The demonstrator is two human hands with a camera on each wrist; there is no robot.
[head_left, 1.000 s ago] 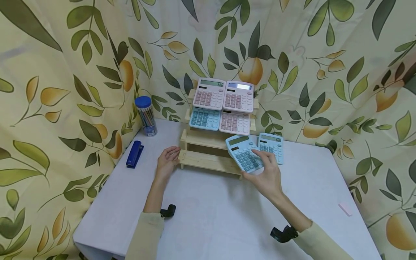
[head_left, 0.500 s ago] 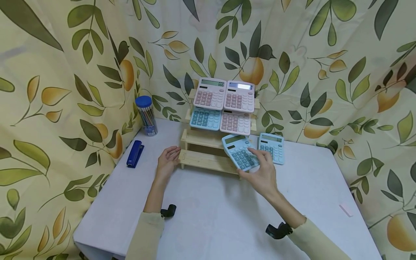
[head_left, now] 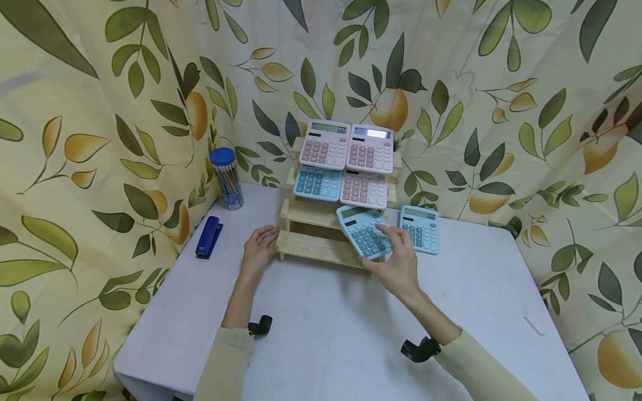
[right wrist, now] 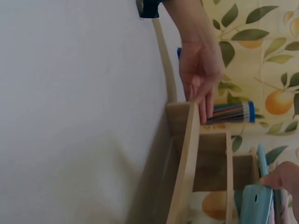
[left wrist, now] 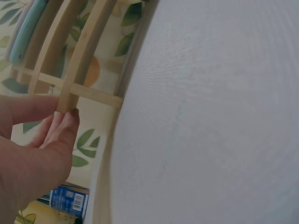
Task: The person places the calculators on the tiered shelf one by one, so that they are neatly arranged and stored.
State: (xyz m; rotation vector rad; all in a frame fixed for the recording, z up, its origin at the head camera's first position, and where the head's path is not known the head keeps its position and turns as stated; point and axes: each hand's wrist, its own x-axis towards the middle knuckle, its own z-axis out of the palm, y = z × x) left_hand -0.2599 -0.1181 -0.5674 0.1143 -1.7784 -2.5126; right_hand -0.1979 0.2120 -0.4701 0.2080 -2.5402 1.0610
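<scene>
My right hand (head_left: 399,266) grips a light blue calculator (head_left: 365,236) by its lower right part, tilted over the right side of a stepped wooden rack (head_left: 316,249). My left hand (head_left: 258,250) pinches the left end of the rack's lowest step, thumb on one side and fingers on the other in the left wrist view. Two pink calculators, one left (head_left: 323,146) and one right (head_left: 370,150), sit on the top step. Below them a blue calculator (head_left: 317,184) stands left of another pink calculator (head_left: 363,190). Another blue calculator (head_left: 420,234) stands right of the rack.
A jar of pencils with a blue lid (head_left: 227,178) and a blue stapler (head_left: 208,238) are left of the rack. A small pink piece (head_left: 534,325) lies at the right on the white-covered table (head_left: 321,345). A leaf-patterned curtain (head_left: 451,111) hangs behind.
My right hand has moved left with the blue calculator, bringing it further over the rack's lower steps. My left hand has stayed on the rack's end.
</scene>
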